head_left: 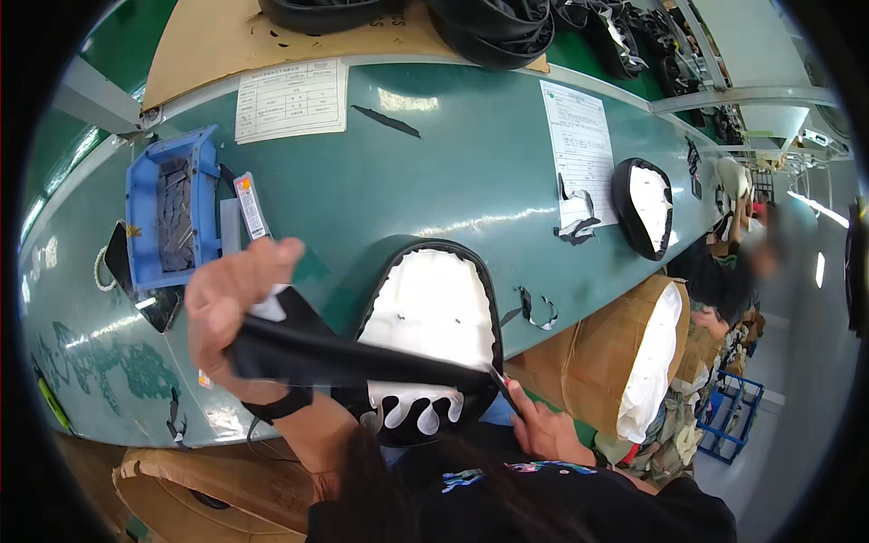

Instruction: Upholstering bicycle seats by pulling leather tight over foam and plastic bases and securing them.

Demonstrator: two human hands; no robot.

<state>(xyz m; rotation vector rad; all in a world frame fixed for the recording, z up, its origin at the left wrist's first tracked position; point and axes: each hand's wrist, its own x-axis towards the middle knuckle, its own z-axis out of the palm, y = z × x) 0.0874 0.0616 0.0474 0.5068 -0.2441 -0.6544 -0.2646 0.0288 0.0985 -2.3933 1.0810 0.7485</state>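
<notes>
Black, leather-like strip (362,362), one, drawn out straight: far-left end bunched in the left hand (237,312), which is closed on it and raised above the bench (471,172); the other end lies at the right rim of a padded panel (430,303). Panel, one, white face up, black gathered border, at the bench's near edge before the wearer's body, presumably so that both hands reach its sides easily. Slim tool (504,391), one, with a touch of red, gripped in the right hand (543,430), tip against the strip beside the rim; whether a knife or scissors is hard to tell at this angle. The pull from the left likely keeps the strip taut, giving the tip a firm line to bear on. Second panel (650,208), one, white and black, farther right, well apart, out of the working spot. Blue tray (136,217), one, far left, holding small grey pieces, its walls probably there to stop them scattering. Paper sheets, two: one far left (291,100), one far right (579,136), flat and face up, as if for reading. Black scraps (543,312), several, loose on the bench. Cardboard box (579,348), one, right, beside the bench, with white material at its mouth, seemingly within reach.
</notes>
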